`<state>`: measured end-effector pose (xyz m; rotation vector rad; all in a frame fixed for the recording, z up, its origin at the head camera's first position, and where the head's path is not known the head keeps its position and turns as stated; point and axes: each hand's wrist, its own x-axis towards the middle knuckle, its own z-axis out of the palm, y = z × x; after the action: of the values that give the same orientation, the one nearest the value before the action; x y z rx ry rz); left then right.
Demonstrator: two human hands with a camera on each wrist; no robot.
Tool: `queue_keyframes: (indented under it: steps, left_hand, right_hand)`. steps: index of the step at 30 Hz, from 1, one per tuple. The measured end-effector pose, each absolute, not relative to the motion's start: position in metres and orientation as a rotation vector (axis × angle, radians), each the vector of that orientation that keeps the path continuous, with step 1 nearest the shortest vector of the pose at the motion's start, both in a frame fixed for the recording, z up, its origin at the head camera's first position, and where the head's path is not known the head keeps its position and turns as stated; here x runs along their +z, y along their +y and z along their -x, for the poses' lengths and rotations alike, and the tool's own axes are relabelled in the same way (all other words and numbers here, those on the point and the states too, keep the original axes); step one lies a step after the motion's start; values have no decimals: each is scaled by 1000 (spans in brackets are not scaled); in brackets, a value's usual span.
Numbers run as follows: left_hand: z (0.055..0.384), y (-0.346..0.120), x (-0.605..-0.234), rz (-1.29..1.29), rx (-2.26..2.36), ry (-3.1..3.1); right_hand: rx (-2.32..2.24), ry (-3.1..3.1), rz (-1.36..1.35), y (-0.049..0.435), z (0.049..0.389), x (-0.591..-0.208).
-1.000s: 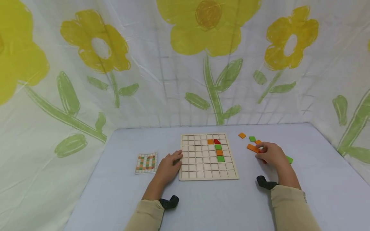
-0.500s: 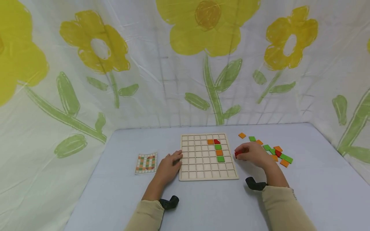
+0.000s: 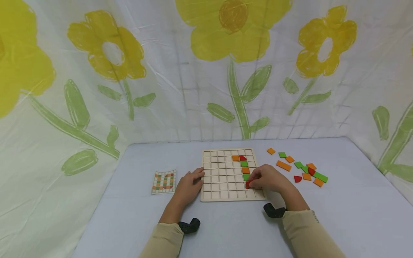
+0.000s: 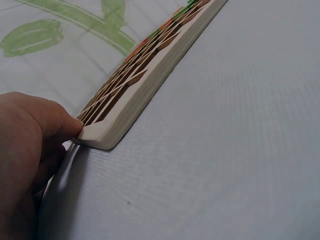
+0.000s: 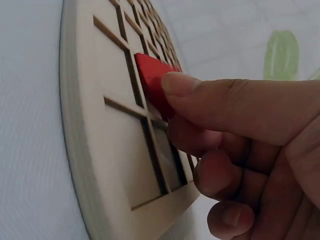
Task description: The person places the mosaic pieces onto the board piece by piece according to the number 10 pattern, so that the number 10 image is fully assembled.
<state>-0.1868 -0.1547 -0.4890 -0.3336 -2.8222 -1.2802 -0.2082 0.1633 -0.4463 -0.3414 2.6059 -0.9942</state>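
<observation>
My right hand [image 3: 268, 177] pinches a red tile [image 5: 152, 80] between thumb and fingers over the lower right of the wooden grid board [image 3: 222, 195]. In the right wrist view the tile is tilted over a cell, its far part hidden by the thumb. Just above it on the board, a green tile [image 3: 246, 177] is partly covered by my fingers. An orange tile [image 3: 245, 170], another green tile [image 3: 244, 163], a red rounded tile [image 3: 242, 158] and an orange tile [image 3: 236, 158] sit in cells. My left hand [image 3: 188, 186] rests its fingertips against the board's left edge.
Right of the board lie several loose tiles, among them a long orange tile [image 3: 284, 165], a red quarter-circle tile [image 3: 298, 178] and a green tile [image 3: 282, 154]. A pattern card [image 3: 164, 182] lies left of the board. Behind the table hangs a flowered curtain [image 3: 180, 107].
My right hand has moved left from the loose tiles to the board, carrying the red tile. The left hand has stayed at the board's edge.
</observation>
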Motion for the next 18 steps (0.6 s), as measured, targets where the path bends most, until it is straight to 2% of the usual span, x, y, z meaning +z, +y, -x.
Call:
queue_keyframes:
  steps: [18]
  left_hand:
    - [187,-153,-489,312,-1268,-2832]
  right_hand:
    - [-974,2610,422,164,210,-456]
